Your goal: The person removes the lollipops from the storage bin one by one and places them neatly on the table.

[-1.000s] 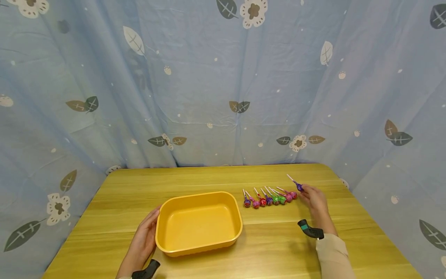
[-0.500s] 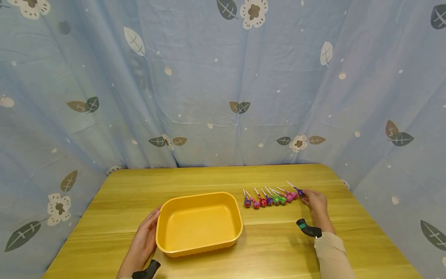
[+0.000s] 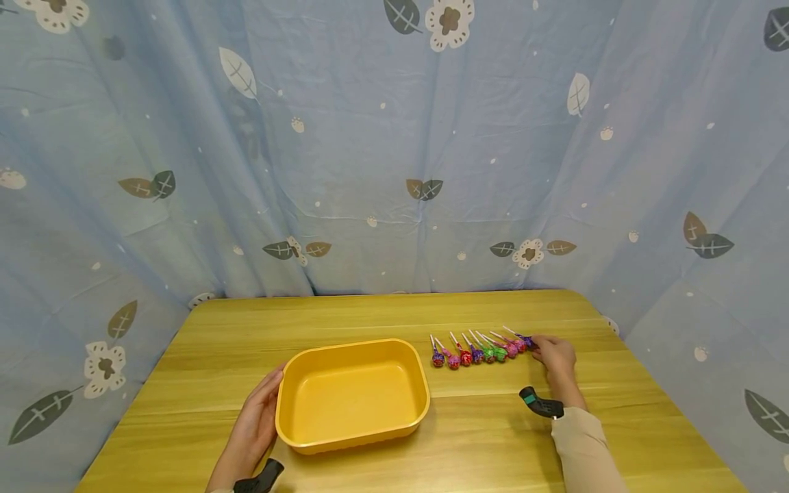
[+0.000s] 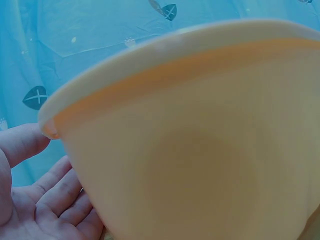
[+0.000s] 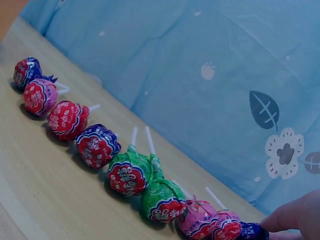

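In the head view my left hand (image 3: 255,411) lies along the left side of a yellow plastic basin (image 3: 351,444). The left wrist view shows the thumb at the rim and loosely bent fingers against the outer wall. At the right end of a row of lollipops, my right hand (image 3: 556,357) pinches a purple lollipop (image 3: 526,339) by its wrapped head. Its white stick points up and left. In the right wrist view that purple lollipop (image 5: 254,231) sits beside a pink lollipop (image 5: 227,226), partly cut off by the frame edge.
Several wrapped lollipops lie side by side, among them a red one (image 5: 68,120) and a green one (image 5: 129,173). The row runs right of the basin on the wooden table (image 3: 370,313). A blue patterned curtain (image 3: 370,137) hangs behind the table.
My right hand has lowered the purple lollipop and moved it slightly left, up to the right end of the row. The left hand and the basin stay put.
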The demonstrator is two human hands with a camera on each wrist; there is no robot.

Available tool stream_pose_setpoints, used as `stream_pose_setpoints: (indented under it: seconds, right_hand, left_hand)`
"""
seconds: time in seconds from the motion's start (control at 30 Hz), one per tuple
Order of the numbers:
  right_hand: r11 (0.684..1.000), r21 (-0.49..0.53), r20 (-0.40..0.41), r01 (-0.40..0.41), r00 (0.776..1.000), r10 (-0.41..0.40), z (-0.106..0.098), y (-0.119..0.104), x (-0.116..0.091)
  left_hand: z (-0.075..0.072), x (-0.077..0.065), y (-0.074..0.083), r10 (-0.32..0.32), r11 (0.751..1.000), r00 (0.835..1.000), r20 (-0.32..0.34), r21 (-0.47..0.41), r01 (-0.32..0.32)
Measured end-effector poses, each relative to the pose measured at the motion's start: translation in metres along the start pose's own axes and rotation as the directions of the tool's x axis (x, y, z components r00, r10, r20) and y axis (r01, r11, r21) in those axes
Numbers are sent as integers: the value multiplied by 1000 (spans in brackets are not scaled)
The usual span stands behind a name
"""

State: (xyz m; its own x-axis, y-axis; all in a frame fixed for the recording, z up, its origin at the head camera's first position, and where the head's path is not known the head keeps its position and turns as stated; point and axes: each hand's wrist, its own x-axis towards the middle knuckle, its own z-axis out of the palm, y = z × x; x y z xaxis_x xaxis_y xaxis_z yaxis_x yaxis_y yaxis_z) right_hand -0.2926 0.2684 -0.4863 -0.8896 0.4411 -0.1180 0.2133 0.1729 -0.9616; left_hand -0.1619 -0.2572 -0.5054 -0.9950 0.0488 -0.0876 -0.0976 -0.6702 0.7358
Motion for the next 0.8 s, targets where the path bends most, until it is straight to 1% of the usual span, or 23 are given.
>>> stream_pose_setpoints:
  seconds: [0.17,0.3,0.37,0.43,0.53,0.6,0.67,0.73,0.77,0.8]
  right_hand:
    - [994,-98,-15,52,998,-53,1,3,-1]
    - [985,-150,-20,91,995,-95,0,4,-3]
    - [982,-155,-23,106,994,-111,-1,4,-4]
    - [979,-161,-22,121,992,-126,-1,3,-6]
    - [980,-157,-22,126,991,-131,-1,2,-9]
    - [981,-149,-19,124,992,-128,0,3,-10]
    - [984,-139,-15,115,993,-118,1,4,-10]
    - [983,-140,-8,118,993,-121,0,5,-11]
    - [980,-156,-11,123,992,-127,-1,5,-12]
    - [972,-189,-17,140,989,-146,-2,3,-15]
  left_hand:
    - [0,0,-1,-1,1000,1000,6,-15,1]
    - [1,1,-2,8,1000,1000,3,4,-8]
    - [2,1,-1,4,1000,1000,-18,21,-4]
    - [4,2,0,-10,999,999,-53,43,12]
    - [7,3,2,-27,990,993,-116,136,42]
    - [7,2,5,-18,971,991,-131,232,48]
    - [6,2,8,6,938,991,-135,345,41]
    - [5,2,14,41,893,992,-120,449,17]
    - [5,1,17,59,867,991,-121,498,9]
    - [5,1,21,80,830,988,-131,558,7]
